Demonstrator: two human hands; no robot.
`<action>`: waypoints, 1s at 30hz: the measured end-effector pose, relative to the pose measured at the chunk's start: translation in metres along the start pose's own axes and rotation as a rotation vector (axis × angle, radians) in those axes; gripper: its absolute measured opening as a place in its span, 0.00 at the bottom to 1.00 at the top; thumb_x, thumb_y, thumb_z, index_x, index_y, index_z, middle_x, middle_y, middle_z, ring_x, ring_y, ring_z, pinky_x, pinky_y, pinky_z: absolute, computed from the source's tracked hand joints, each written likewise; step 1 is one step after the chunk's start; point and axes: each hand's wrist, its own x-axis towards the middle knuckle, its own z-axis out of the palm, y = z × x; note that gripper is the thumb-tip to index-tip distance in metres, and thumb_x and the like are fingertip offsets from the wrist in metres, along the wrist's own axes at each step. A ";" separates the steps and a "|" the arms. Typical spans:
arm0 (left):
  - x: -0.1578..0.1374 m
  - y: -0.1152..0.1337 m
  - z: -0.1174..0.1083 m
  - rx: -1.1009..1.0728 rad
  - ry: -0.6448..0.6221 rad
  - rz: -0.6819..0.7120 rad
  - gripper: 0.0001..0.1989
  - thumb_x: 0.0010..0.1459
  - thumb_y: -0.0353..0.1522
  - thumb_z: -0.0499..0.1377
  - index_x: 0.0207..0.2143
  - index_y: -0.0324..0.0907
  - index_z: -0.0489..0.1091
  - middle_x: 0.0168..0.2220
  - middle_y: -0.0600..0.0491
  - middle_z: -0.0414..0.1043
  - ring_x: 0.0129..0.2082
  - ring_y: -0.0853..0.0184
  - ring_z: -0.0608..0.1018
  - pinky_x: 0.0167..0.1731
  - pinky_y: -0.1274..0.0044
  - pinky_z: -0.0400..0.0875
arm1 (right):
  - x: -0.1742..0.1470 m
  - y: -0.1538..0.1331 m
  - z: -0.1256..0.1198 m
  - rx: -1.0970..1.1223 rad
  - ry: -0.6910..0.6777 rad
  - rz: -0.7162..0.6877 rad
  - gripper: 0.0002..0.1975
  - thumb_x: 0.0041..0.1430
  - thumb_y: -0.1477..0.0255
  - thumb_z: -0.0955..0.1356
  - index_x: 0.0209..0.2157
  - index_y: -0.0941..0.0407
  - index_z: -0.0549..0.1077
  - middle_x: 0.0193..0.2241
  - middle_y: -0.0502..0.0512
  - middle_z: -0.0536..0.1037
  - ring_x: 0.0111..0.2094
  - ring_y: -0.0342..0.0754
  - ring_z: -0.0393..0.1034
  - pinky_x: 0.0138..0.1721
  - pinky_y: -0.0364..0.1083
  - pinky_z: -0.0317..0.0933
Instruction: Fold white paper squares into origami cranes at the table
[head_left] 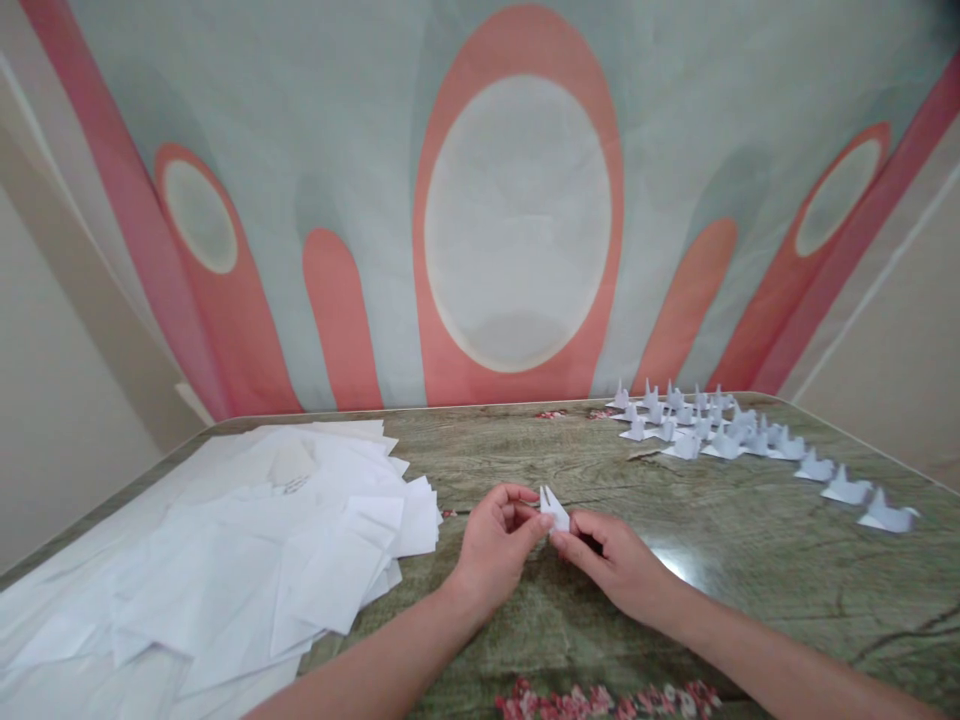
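No text, label, brand, number or sign is readable.

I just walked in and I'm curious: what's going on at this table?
A person holds a small folded piece of white paper with both the left hand and the right hand. To the left, loose white sheets overlap across the table; at the far right, small folded paper figures stand grouped together.

Wood-grain table [465,450]; paper sheets [225,550], folded figures [727,443]
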 end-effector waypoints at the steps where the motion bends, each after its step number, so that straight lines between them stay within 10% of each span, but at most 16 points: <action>1: 0.000 0.000 0.000 0.008 0.000 0.008 0.13 0.45 0.30 0.63 0.34 0.38 0.63 0.21 0.57 0.68 0.23 0.73 0.69 0.27 0.80 0.62 | 0.000 0.000 0.000 0.035 0.015 0.014 0.15 0.59 0.62 0.61 0.23 0.57 0.63 0.20 0.45 0.62 0.23 0.41 0.56 0.25 0.41 0.50; 30: -0.003 -0.002 -0.004 0.230 -0.112 0.094 0.15 0.56 0.39 0.54 0.23 0.38 0.69 0.21 0.56 0.64 0.25 0.70 0.66 0.28 0.80 0.60 | -0.001 -0.004 -0.008 0.177 -0.013 0.033 0.13 0.57 0.63 0.63 0.25 0.57 0.67 0.21 0.47 0.65 0.25 0.42 0.58 0.27 0.41 0.54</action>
